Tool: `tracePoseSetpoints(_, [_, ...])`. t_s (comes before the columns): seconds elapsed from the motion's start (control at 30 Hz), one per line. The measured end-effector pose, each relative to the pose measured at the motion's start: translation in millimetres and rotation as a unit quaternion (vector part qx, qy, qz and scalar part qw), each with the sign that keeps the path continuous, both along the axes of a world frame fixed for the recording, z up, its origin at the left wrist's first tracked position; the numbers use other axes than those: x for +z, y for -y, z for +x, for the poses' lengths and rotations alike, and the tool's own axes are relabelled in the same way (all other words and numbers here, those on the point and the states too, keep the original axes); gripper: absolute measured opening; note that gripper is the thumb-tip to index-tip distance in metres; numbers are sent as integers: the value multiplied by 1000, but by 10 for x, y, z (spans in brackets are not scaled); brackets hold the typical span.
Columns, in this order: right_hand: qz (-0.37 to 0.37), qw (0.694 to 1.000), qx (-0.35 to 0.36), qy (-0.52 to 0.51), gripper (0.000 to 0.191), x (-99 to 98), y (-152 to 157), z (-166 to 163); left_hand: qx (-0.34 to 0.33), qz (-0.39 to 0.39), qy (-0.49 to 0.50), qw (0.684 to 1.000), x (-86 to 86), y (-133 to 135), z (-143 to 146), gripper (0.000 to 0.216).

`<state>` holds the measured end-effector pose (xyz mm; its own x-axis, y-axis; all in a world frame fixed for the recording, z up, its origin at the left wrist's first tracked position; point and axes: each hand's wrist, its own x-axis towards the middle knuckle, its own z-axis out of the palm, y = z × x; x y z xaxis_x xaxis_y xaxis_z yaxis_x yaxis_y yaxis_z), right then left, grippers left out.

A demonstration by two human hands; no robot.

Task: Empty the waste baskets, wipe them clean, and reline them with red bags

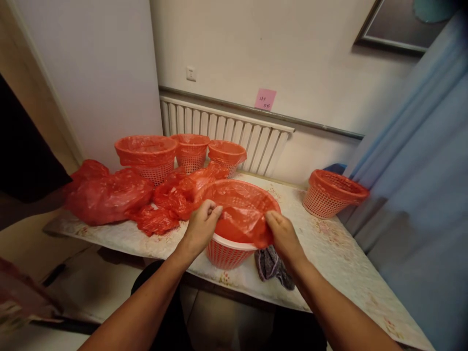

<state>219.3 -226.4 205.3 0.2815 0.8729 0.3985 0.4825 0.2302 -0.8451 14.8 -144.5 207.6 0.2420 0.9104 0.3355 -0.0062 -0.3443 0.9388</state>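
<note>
A red mesh basket (226,253) stands at the near edge of the table, with a thin red plastic bag (241,209) spread inside it and over its rim. My left hand (201,226) pinches the bag's edge at the basket's near left rim, fingers closed on the plastic. At the near right rim my right hand (283,234) grips another part of the same bag edge. A dark grey cloth (270,265) lies on the table just below my right hand.
Three bag-lined baskets (148,156) stand at the back left before a white radiator (256,139). Loose red bags (109,195) are heaped on the left. An unlined basket (331,195) sits at the right by a blue curtain (420,170). The floral table (340,253) runs diagonally.
</note>
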Motion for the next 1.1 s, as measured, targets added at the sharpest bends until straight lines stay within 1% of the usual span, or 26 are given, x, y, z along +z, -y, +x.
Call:
tracePoseSetpoints(0.07, [1,990,-3,-139,27,112,-193,109,-21,52,-59,997,24,2,0,19])
tracePoseSetpoints(0.13, [33,967,-8,-251,18,258,-408,253,-28,99,-134,986,40,16,-18,17])
tracePoseSetpoints(0.17, [56,950,-26,-307,16,347,-509,331,-33,114,-173,978,46,17,-32,16])
tracePoseSetpoints(0.23, [94,906,-70,-406,16,552,-675,471,-48,116,-231,965,58,2,-66,15])
tracePoseSetpoints(0.27, [109,886,-84,-443,18,663,-734,523,-53,107,-246,962,69,-14,-83,18])
tracePoseSetpoints(0.3, [124,871,-88,-467,19,774,-779,556,-55,97,-256,960,84,-34,-97,23])
tracePoseSetpoints(0.33, [139,863,-79,-479,20,881,-811,567,-58,89,-260,960,104,-54,-104,30])
tracePoseSetpoints(0.37, [155,862,-60,-480,20,980,-835,555,-64,88,-259,960,128,-72,-103,37])
tracePoseSetpoints(0.43, [188,868,-7,-459,20,1152,-877,460,-95,99,-254,958,184,-91,-66,58])
tracePoseSetpoints(0.53, [215,883,71,-412,22,1345,-958,179,-125,115,-229,958,251,-79,87,95])
tracePoseSetpoints(0.57, [219,889,91,-393,24,1399,-982,68,-130,113,-210,962,262,-77,156,97])
tracePoseSetpoints(0.6, [223,896,108,-368,26,1451,-996,-41,-133,99,-181,969,268,-83,226,90])
tracePoseSetpoints(0.63, [229,905,119,-338,27,1500,-994,-139,-132,76,-147,977,271,-100,293,73])
tracePoseSetpoints(0.7, [247,927,120,-255,29,1582,-923,-269,-115,16,-76,990,273,-175,392,33])
tracePoseSetpoints(0.73, [258,938,109,-206,29,1604,-855,-289,-97,-9,-51,994,278,-231,416,20])
tracePoseSetpoints(0.77, [274,945,87,-157,29,1607,-772,-273,-76,-39,-11,996,288,-293,422,15])
tracePoseSetpoints(0.8, [290,949,56,-112,31,1584,-683,-224,-59,-72,42,995,305,-359,410,16])
tracePoseSetpoints(0.83, [301,951,21,-74,37,1530,-598,-148,-48,-106,104,988,329,-421,384,19])
tracePoseSetpoints(0.87, [307,950,-19,-49,46,1444,-527,-56,-37,-143,169,974,358,-478,348,22])
tracePoseSetpoints(0.9, [288,956,-48,-30,58,1329,-475,40,-28,-178,227,957,392,-525,311,24])
tracePoseSetpoints(0.93, [248,966,-71,-26,67,1190,-445,123,-22,-206,269,940,426,-560,279,24])
tracePoseSetpoints(0.97, [191,978,-75,-38,72,1039,-436,181,-20,-226,291,929,458,-582,261,22])
tracePoseSetpoints(1.0, [134,987,-62,-62,74,886,-443,203,-22,-234,293,927,485,-589,261,18])
tracePoseSetpoints(1.03, [74,993,-11,-91,73,744,-462,186,-30,-244,297,923,503,-582,281,14])
tracePoseSetpoints(1.07, [34,989,59,-133,70,625,-487,131,-40,-252,299,920,512,-561,321,11])
tracePoseSetpoints(1.1, [6,973,138,-184,69,535,-514,45,-52,-255,300,918,511,-528,376,8])
